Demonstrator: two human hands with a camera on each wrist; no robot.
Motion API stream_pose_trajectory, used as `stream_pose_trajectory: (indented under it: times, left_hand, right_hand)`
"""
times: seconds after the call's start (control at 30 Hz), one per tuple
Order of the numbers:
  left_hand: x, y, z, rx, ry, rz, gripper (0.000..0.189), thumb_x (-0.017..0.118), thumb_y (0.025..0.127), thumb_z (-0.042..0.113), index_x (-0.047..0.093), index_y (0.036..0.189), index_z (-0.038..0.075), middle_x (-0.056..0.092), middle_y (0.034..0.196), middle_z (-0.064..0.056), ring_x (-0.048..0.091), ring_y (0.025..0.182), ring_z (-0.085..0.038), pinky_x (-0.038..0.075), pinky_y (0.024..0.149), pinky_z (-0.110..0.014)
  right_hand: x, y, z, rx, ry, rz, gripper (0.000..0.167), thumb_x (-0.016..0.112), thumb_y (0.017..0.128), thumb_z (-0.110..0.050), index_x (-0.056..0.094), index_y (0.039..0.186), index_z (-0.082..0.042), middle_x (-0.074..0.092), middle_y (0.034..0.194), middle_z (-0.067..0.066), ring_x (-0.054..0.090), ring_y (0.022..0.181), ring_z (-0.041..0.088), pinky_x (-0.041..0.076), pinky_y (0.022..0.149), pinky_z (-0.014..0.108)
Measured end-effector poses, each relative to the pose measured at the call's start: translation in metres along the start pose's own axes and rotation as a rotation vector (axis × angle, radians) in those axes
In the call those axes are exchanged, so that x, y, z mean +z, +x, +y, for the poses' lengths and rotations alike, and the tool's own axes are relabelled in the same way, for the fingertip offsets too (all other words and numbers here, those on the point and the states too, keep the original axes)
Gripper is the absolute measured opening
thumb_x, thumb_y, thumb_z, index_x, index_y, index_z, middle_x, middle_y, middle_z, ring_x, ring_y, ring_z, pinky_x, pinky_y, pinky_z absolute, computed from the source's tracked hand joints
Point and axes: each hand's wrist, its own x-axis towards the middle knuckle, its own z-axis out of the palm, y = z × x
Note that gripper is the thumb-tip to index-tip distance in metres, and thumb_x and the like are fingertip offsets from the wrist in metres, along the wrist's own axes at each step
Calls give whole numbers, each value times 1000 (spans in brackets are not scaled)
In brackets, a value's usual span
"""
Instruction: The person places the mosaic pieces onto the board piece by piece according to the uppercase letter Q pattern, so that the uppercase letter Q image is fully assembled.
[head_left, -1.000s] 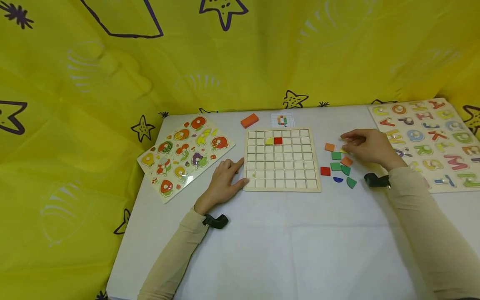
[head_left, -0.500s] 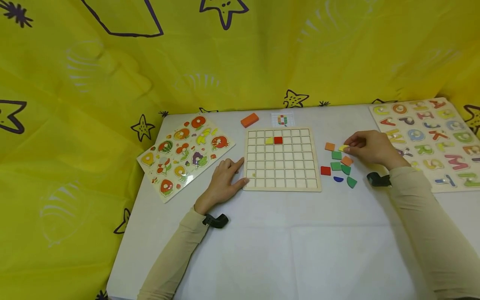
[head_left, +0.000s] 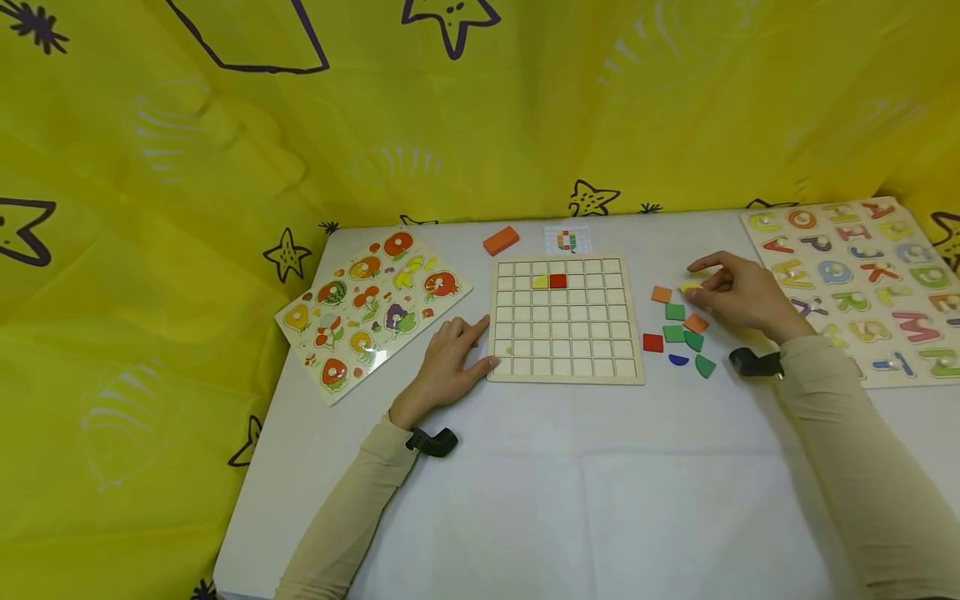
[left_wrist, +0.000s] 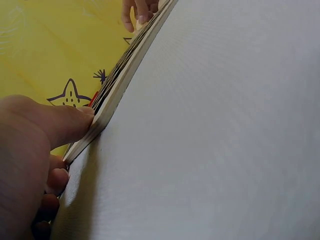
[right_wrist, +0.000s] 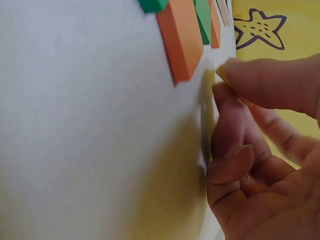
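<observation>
My left hand (head_left: 446, 363) rests at the lower left of the wooden grid board (head_left: 558, 377). Its thumb (left_wrist: 75, 122) touches the board's corner, and the index finger reaches to the left edge. On the board sit a yellow piece (head_left: 541, 282) with a curved edge and a red square (head_left: 558, 281), side by side. Right of the board, my right hand (head_left: 738, 296) pinches another yellow piece (head_left: 688, 287) between thumb and a finger; its index finger is lifted away. In the right wrist view only a thin yellow edge (right_wrist: 222, 76) shows by the thumb.
Loose pieces lie nearby: orange (head_left: 661, 294), green (head_left: 675, 312), red (head_left: 652, 342) and blue (head_left: 678, 360). A pattern card (head_left: 567, 239) and an orange block (head_left: 501, 241) are behind the board. A fruit puzzle (head_left: 375, 312) lies left, a letter puzzle (head_left: 855, 283) right.
My right hand has shifted slightly while taking hold of the yellow piece, which has moved a little farther back. Its index finger has lifted since half a second ago. The left hand stays put.
</observation>
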Motion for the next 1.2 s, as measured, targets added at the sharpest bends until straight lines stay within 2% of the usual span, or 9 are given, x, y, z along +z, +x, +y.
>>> stream_pose_trajectory:
  times: [0.07, 0.2, 0.4, 0.6, 0.8, 1.0, 1.2]
  left_hand:
    - [0, 0, -1, 5, 4, 6, 71, 73, 98, 32, 49, 158, 1, 51, 100, -9, 38, 89, -23, 28, 82, -35]
    - [0, 0, -1, 15, 8, 14, 71, 73, 98, 32, 49, 157, 1, 51, 100, -9, 38, 89, -23, 28, 81, -35]
    - [0, 2, 0, 13, -2, 10, 72, 73, 98, 32, 48, 158, 1, 51, 100, -10, 38, 89, -23, 27, 81, -34]
    - [0, 3, 0, 20, -9, 21, 71, 74, 98, 31, 49, 157, 1, 51, 100, -10, 38, 89, -23, 27, 81, -34]
    - [0, 3, 0, 34, 8, 36, 70, 75, 98, 30, 50, 156, 0, 52, 99, -10, 38, 88, -22, 28, 80, -34]
    - [1, 2, -2, 35, 18, 40, 70, 75, 97, 29, 51, 156, 0, 51, 99, -9, 38, 88, -21, 29, 79, -33]
    - [0, 0, -1, 24, 4, 34, 70, 75, 97, 30, 51, 156, 1, 51, 99, -9, 38, 88, -22, 27, 79, -33]
  right_hand:
    - [2, 1, -2, 5, 13, -7, 44, 70, 102, -32, 64, 138, -7, 68, 105, 15, 55, 87, 21, 42, 71, 29]
    - [6, 4, -9, 4, 40, 19, 43, 68, 104, -37, 70, 134, -7, 69, 103, 13, 55, 88, 23, 43, 72, 28]
    - [16, 8, -17, 14, 106, 104, 46, 72, 101, -42, 74, 131, -6, 74, 112, 16, 58, 85, 14, 47, 68, 21]
    - [24, 12, -24, 3, 139, 142, 47, 74, 99, -44, 77, 129, -7, 77, 117, 18, 60, 84, 6, 47, 68, 20]
    - [32, 18, -38, -33, 163, 131, 41, 76, 100, -34, 77, 129, -6, 77, 117, 20, 60, 81, 3, 48, 67, 18]
    - [42, 25, -51, -39, 203, 106, 38, 78, 99, -29, 77, 129, -5, 78, 106, 15, 61, 73, 8, 49, 61, 22]
    - [54, 32, -65, -45, 224, 82, 41, 78, 98, -33, 77, 129, -5, 77, 116, 19, 61, 81, 8, 47, 66, 20]
